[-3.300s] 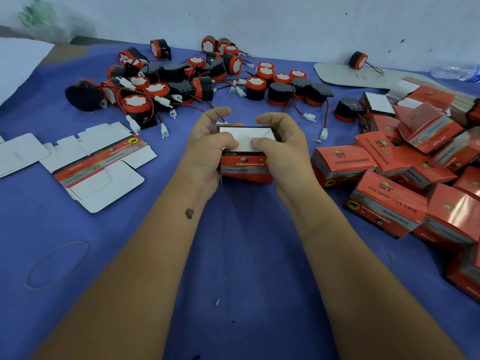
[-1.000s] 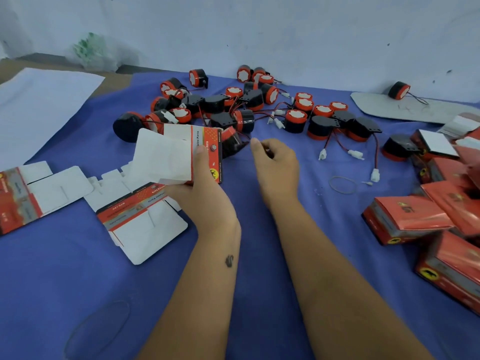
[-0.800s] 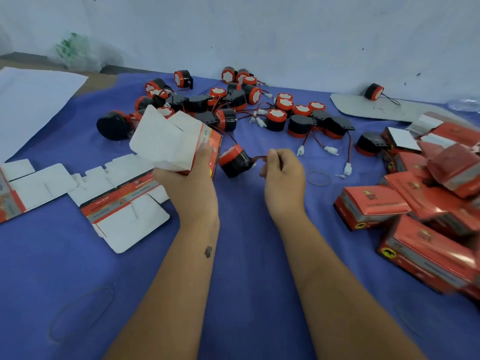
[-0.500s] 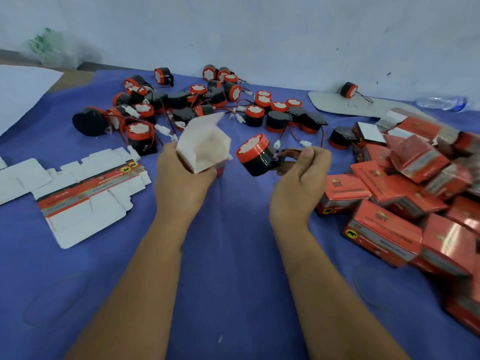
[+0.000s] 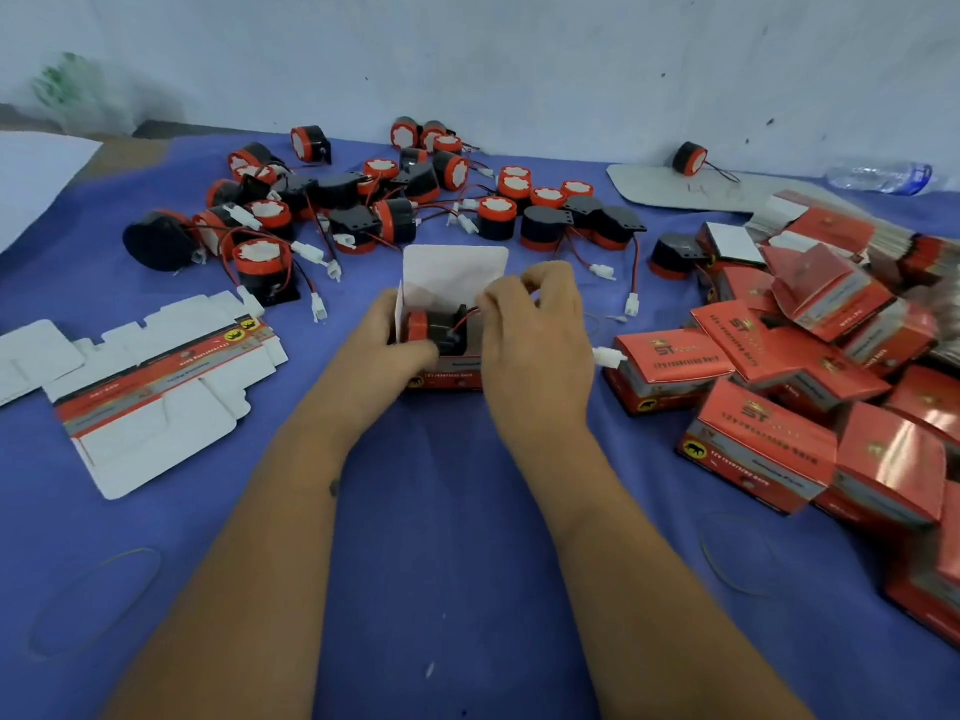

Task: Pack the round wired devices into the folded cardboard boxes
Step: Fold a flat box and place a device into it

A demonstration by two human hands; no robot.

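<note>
In the middle of the blue cloth [image 5: 467,537], seen from your head camera, an open red box [image 5: 447,374] stands with its white lid flap [image 5: 454,272] raised on the far side. A round black-and-red device [image 5: 434,327] lies on its side inside the box, red rim to the left. Your left hand [image 5: 389,340] curls around the box's left end, thumb lying over the near edge against the device. Your right hand [image 5: 535,335] sits at the box's right end with its fingers bent, fingertips [image 5: 498,298] pinching what looks like the device's red wire [image 5: 467,314], though blur makes that hold hard to confirm. A white connector [image 5: 608,357] shows just right of that hand.

On the far side, a pile of loose devices [image 5: 395,200] with tangled wires spreads across the cloth, one more [image 5: 690,158] resting apart on a grey sheet [image 5: 675,192] at the far right. To the left lie flat unfolded boxes [image 5: 156,392]. To the right, packed red boxes [image 5: 779,387] are heaped together. A clear bottle [image 5: 883,177] lies by the wall at the far right. A rubber band [image 5: 93,595] lies near left.
</note>
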